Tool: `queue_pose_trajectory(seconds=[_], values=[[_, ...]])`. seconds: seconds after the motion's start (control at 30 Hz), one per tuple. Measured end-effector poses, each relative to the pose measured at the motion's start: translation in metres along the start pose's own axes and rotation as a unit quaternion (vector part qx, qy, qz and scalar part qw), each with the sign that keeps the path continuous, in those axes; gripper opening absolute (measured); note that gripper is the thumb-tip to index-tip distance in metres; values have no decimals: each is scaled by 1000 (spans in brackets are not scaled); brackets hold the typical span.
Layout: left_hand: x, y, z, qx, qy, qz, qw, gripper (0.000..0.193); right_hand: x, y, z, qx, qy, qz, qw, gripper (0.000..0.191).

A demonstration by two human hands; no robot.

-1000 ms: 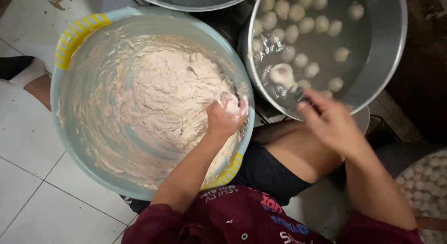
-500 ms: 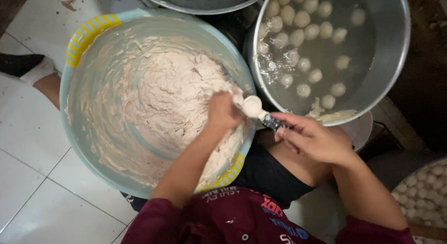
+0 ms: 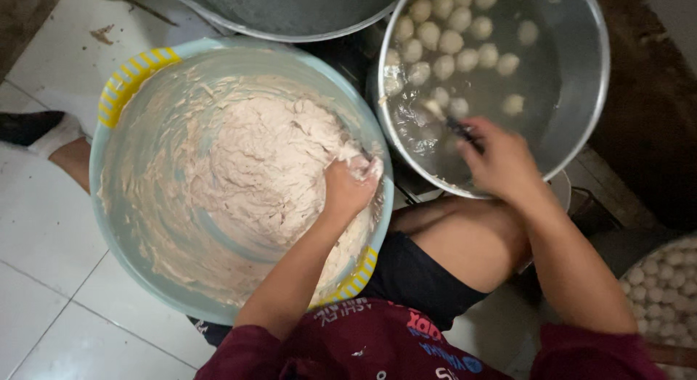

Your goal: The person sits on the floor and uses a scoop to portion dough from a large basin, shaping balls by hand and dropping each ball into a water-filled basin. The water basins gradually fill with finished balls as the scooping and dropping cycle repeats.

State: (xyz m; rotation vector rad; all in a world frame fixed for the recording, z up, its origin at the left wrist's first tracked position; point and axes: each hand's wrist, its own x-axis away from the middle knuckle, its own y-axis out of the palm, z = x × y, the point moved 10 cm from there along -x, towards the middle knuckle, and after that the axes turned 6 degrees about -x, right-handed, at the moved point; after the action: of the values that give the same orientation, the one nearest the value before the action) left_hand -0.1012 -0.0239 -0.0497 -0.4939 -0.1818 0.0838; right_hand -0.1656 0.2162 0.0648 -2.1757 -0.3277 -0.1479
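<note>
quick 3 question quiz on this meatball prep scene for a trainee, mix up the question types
1. True or false: the left hand is pressed into the pale paste inside the light blue basin.
2. Multiple choice: the right hand is over which container? A) the light blue basin B) the metal pot of water with floating balls C) the tray of balls at the right edge
3. Fill in: the right hand holds a spoon whose tip is dipped in the ____.

Key: 1 true; 2 B; 3 water
</note>
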Motion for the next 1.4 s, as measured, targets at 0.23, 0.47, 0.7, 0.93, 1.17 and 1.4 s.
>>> queue_pose_trajectory(seconds=[0.23, 0.47, 0.7, 0.93, 1.17, 1.4], values=[[-2, -17, 39, 39, 73, 42, 996, 23, 44, 28, -3, -272, 150, -120, 943, 32], [-2, -7, 49, -37, 82, -6, 996, 26, 64, 29, -87, -123, -129, -72, 981, 40], [-13, 2, 9, -171, -63, -141, 973, 47, 63, 78, -41, -342, 155, -252, 892, 43], [-63, -78, -93, -379, -179, -54, 906, 74, 46, 54, -8, -349, 144, -235, 895, 43], [-26, -41, -54, -208, 17, 23, 978, 67, -1, 30, 34, -165, 149, -100, 970, 49], [-8, -10, 23, -127, 147, -7, 981, 18, -16, 2, 4, -40, 51, 20, 998, 38]])
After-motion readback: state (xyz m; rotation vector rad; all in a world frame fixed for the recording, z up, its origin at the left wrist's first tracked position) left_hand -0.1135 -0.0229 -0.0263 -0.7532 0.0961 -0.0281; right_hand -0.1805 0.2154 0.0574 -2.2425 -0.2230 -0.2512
